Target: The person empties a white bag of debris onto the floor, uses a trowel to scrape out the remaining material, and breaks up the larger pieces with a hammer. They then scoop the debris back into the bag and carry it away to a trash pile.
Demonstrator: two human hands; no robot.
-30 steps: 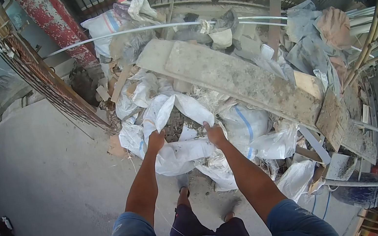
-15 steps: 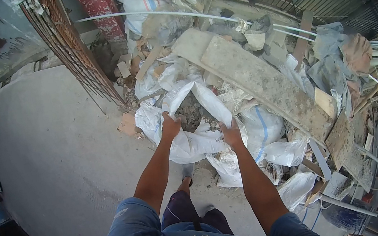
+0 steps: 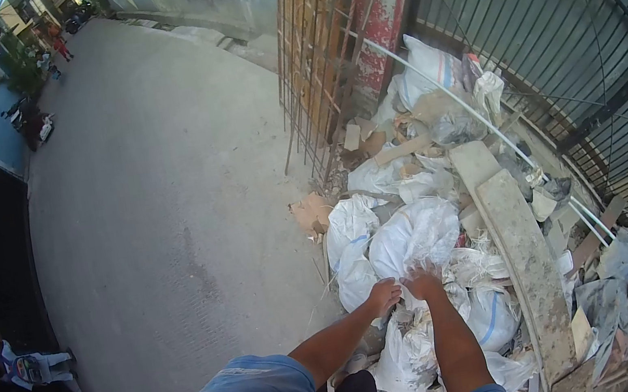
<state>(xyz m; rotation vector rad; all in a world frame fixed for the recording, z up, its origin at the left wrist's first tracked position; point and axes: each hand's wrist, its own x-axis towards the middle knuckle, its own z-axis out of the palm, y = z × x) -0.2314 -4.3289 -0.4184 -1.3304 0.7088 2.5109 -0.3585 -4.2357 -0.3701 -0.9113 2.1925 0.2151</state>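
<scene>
A bulging white sack [image 3: 412,236] lies on the rubbish heap just beyond my hands. At its near end my left hand [image 3: 383,296] has its fingers curled, closed on the sack's edge. Close beside it on the right, my right hand [image 3: 424,283] rests against the same end, its blurred fingers looking spread. The sack's mouth is hidden around my hands. Another white sack [image 3: 352,251] lies to its left. A crumpled, dusty white sack [image 3: 406,351] sits below my hands, and a blue-striped sack [image 3: 493,317] is to the right.
A long dirty board [image 3: 522,253] slopes along the heap's right side. A white pipe [image 3: 454,96] crosses the back. Rusty steel bars [image 3: 314,65] lean by a red post [image 3: 378,30]. A grey concrete road [image 3: 143,206] runs left; a person [image 3: 33,365] is at lower left.
My view has turned left, showing more road. The white sack, earlier held with its mouth spread over rubble, now lies bulging beyond my hands. My hands have come close together.
</scene>
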